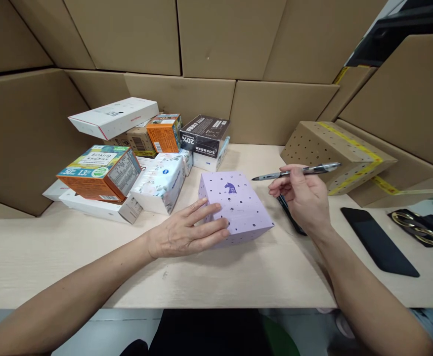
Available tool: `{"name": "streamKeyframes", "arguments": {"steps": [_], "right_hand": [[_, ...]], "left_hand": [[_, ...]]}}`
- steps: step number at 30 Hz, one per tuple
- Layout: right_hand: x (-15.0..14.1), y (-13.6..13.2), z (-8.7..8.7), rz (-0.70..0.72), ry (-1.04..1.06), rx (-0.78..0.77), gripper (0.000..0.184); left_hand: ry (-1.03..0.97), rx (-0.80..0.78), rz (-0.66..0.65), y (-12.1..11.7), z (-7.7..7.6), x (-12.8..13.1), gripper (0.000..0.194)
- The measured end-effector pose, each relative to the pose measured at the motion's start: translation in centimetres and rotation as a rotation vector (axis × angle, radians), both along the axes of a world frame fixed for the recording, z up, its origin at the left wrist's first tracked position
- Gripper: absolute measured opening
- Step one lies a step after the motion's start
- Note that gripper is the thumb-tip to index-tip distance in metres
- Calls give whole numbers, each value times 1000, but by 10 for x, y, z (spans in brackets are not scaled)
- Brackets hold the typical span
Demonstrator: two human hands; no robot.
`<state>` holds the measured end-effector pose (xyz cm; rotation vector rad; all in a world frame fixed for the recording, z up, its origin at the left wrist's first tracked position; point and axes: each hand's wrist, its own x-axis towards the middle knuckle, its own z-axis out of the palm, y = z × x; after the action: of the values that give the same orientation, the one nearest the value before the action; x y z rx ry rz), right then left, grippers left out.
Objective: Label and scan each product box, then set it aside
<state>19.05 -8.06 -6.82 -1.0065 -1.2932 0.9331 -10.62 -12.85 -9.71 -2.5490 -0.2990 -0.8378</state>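
Observation:
A lilac box [244, 205] with small dark marks and a horse-head logo lies on the table in front of me. My left hand [190, 230] rests on its left side, fingers stretched out over the top and near edge. To the right of the box, my right hand [303, 195] pinches a pen [315, 170] between thumb and fingers. The pen's tip points left, above the table and close to the box's far right corner. Beneath my right hand a dark, slim object [289, 215] is partly hidden.
Stacked packages stand at the back left: an orange box [100, 173], a tissue pack [159, 180], a dark box [205, 133] and a white box [116, 116]. At right are a taped carton [335, 151], a black phone-like slab [379, 241] and gold-handled scissors [420, 228]. Cardboard walls [212, 39] enclose the table.

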Motion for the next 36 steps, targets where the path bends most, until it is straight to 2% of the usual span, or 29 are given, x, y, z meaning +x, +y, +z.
{"name": "streamKeyframes", "arguments": {"steps": [3, 11, 18, 26, 32, 36], "right_hand": [[-4, -3, 1, 29, 18, -31, 43], [-9, -9, -1, 68, 12, 34, 27], [-13, -11, 1, 68, -1, 14, 21], [-25, -12, 4, 53, -124, -6, 21], [-27, -10, -6, -101, -374, 75, 21], [-27, -10, -6, -119, -470, 99, 19]], "left_hand": [[10, -30, -5, 0, 2, -1, 37], [56, -112, -18, 0, 4, -1, 37], [-67, -306, -63, -9, -6, 6, 54], [-216, -187, 102, -17, -15, 29, 40], [-234, -167, 85, -18, -14, 31, 40], [-235, -162, 88, -18, -14, 31, 39]]}}
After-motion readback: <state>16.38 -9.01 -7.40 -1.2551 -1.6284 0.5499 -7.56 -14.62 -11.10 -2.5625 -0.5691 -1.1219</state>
